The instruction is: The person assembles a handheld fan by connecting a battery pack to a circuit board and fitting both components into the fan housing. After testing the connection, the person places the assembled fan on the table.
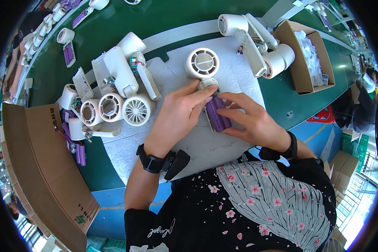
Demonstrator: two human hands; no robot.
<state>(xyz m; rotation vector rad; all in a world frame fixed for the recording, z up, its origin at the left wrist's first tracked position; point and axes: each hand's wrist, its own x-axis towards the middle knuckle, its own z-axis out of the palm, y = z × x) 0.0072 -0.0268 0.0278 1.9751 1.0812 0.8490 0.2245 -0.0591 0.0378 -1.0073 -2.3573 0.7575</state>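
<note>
An opened white handheld fan lies in front of me on a white foam sheet, its round head pointing away. Its handle is uncovered and shows a pair of purple battery cells side by side. At the top of the handle, near a small green circuit board, the fingers of my left hand pinch the fan; their tips partly hide the board. My right hand grips the purple cells from the right side, thumb low and fingers near the upper end.
White fan bodies and open housings crowd the left of the sheet. More fan parts lie at the far right, beside a cardboard box of white pieces. A large carton stands at the left. Fans with purple cells rest on the green table.
</note>
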